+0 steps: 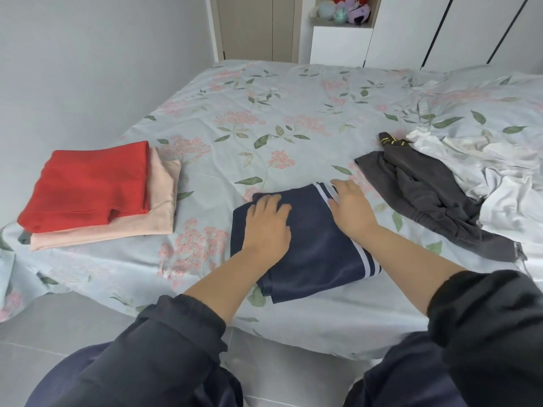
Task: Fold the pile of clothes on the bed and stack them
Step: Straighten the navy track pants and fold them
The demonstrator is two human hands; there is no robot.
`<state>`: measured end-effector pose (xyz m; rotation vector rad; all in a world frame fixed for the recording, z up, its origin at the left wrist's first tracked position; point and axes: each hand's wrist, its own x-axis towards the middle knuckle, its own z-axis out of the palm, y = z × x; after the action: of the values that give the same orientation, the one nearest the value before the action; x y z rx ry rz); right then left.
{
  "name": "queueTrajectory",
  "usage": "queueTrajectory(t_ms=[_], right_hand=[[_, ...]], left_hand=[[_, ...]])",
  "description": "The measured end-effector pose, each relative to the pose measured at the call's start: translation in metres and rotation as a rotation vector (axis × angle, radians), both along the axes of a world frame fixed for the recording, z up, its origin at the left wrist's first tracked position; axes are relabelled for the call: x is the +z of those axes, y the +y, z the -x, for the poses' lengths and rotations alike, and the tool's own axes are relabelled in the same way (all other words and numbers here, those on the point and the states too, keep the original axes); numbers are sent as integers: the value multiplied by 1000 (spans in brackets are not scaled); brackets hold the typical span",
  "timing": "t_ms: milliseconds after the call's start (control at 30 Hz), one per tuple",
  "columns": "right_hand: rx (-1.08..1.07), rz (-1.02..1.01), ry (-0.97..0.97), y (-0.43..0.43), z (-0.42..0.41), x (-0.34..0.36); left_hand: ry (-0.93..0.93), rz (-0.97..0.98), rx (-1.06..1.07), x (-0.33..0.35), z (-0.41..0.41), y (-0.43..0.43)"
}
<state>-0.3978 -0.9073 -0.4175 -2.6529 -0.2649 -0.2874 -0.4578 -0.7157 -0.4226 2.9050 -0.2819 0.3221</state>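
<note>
A folded navy garment with white stripes [317,251] lies on the bed near its front edge. My left hand [269,223] rests flat on its left part, fingers spread. My right hand [349,207] lies flat on its upper right edge by the white stripes. To the left sits a stack: a folded red garment [88,186] on top of a folded pink one [158,212]. On the right lies an unfolded dark grey garment [426,201], and beside it crumpled white clothes [499,183].
The bed carries a pale blue floral sheet [264,121]. A grey wall runs along the left. White wardrobes and a shelf with plush toys [343,10] stand behind the bed. Grey floor tiles [44,327] show below the bed's front edge.
</note>
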Motion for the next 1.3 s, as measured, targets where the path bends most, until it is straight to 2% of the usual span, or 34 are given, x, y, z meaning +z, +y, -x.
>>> queueTrajectory(t_ms=[100,167,267,333,400,533,667,767,867,933,1000,1067,1167,1233,1300], right_hand=[[287,160,-125,3,24,8],[436,233,-73,-2,46,8],[562,360,47,-18,77,-3],[588,481,65,-29,89,-13],[604,603,39,-36,93,-19],[568,753,16,-44,84,-24],[466,895,-29,-46,82,-27],[417,904,-52,-44,86,-30],[385,837,-208,-49,91,-24],[396,741,-337,-55,93,-24],[385,687,-386,-57,95,-25],[341,684,-275,-55,94,-28],[221,683,-69,-56,88,-29],[192,614,-55,-52,81,-21],[179,436,-85,-43,73,-3]], left_hand=[[20,-53,-264,3,22,5],[53,-124,-342,4,38,8],[173,-233,-333,-6,55,10],[304,-388,-305,-18,65,8],[288,-492,-275,-31,72,4],[167,-431,-269,-45,74,8],[104,-334,-386,-52,77,27],[82,-194,-466,-47,76,43],[86,-142,-451,-46,78,50],[39,-96,-457,-43,81,48],[-69,-92,-469,-37,83,43],[-155,-97,-453,-35,82,41],[-35,56,-346,-24,74,38],[41,192,-191,-15,65,42],[32,359,-99,4,56,49]])
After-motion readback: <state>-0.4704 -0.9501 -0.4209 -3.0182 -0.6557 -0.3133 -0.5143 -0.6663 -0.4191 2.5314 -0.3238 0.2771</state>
